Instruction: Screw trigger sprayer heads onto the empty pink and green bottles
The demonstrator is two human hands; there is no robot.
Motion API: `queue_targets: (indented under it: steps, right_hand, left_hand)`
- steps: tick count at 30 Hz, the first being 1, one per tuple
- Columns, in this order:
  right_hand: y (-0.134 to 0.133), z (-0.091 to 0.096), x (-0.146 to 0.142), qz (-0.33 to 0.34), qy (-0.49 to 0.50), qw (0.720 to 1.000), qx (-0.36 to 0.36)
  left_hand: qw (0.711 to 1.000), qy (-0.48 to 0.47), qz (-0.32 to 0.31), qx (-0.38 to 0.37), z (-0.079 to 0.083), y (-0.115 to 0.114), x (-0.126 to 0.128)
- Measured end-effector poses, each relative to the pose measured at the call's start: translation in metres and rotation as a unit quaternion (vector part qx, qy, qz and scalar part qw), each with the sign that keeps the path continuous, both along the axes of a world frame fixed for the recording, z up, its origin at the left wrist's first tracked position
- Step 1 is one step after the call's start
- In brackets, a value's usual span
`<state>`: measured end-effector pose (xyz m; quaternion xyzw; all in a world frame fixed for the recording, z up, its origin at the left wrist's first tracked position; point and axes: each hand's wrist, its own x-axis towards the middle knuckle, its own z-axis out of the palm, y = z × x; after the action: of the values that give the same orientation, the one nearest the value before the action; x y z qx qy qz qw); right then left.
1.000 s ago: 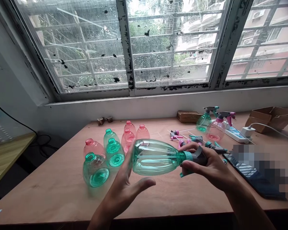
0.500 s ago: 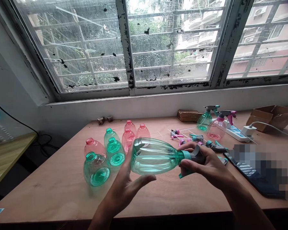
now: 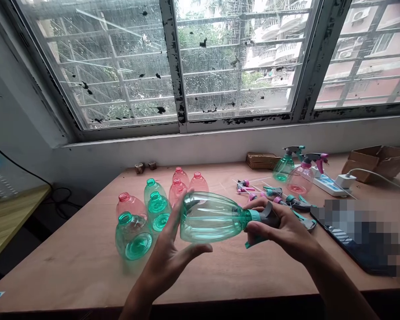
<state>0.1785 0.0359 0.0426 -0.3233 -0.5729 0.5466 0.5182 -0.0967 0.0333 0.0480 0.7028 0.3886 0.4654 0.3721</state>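
A clear green spray bottle (image 3: 213, 217) lies sideways in the air above the wooden table (image 3: 70, 266). My left hand (image 3: 168, 260) cups the bottle's base, thumb under it and fingers behind. My right hand (image 3: 283, 231) is closed round the grey and green trigger head (image 3: 268, 215) at the bottle's neck. To the left stand several empty green bottles (image 3: 133, 235) and pink bottles (image 3: 178, 189) without heads.
Loose trigger heads (image 3: 270, 193) lie behind my right hand. Two finished spray bottles (image 3: 295, 171) stand by a power strip (image 3: 326, 184). A phone (image 3: 350, 242) lies at the right, a cardboard box (image 3: 380, 162) at the far right. A window runs behind the table.
The bottle and both hands have shifted slightly left and up. My left fingers have risen higher behind the bottle's base.
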Motion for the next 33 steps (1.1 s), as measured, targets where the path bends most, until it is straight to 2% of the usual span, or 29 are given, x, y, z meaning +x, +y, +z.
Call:
queue_targets:
  steps: [7,13,19,25,28,33]
  right_hand:
    - [0.001,0.001,0.0,-0.005,0.007,1.0,-0.008]
    - [0.001,0.001,0.003,-0.01,-0.004,1.0,-0.005]
    - [0.001,0.004,0.003,-0.023,-0.005,1.0,-0.011]
    - [0.001,0.003,0.004,-0.018,-0.008,1.0,0.006]
    - [0.002,0.004,0.007,-0.002,-0.018,1.0,-0.003]
    - [0.001,0.006,0.007,0.008,-0.017,1.0,-0.013]
  left_hand:
    - [0.997,0.053,-0.003,0.058,0.002,-0.002,-0.004]
    - [0.999,0.033,0.008,0.028,0.001,-0.001,-0.004]
    - [0.991,0.112,0.012,0.071,0.002,0.0,-0.009]
    - [0.998,0.064,-0.004,0.028,0.001,0.001,-0.01]
    - [0.996,0.083,-0.018,0.032,0.004,0.002,-0.011]
    - [0.994,0.099,-0.004,0.041,0.002,0.001,-0.011]
